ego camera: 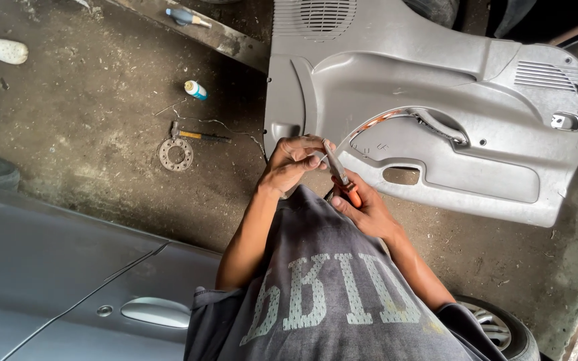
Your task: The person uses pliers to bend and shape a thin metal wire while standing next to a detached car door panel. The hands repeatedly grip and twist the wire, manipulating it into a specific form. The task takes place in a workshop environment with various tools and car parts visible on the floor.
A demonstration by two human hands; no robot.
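1. The right hand (368,212) grips the orange handles of a pair of pliers (340,175) — fingers wrapped round them, thumb along the side.
2. The pliers sit in front of the chest, between the two hands. Their long axis runs from the handles at lower right up and left to the nose, which points into the left hand (294,164).
3. The left hand is curled shut, fingertips pinched over the pliers' nose. It seems to hold something small there, but the fingers cover it and I cannot tell what.
4. The hands touch or nearly touch at the tool: the right has the handle end, the left the working end.
5. Just beyond the hands a grey door panel (436,127) lies flat on the dirt floor (88,113). Its near edge is just beside the left hand's knuckles, and an orange wire (377,123) curves along the opening by the pull handle.
6. Well apart to the left lie a hammer (199,136), a toothed metal ring (176,154) and a small can (195,89); a thin wire trails from the hammer toward the panel.
7. A grey car door (68,267) fills the lower left, and a wheel (500,327) is cut off at lower right.
8. Hidden — the pliers' jaws, and the lower part of the right hand behind the dark shirt (329,294).
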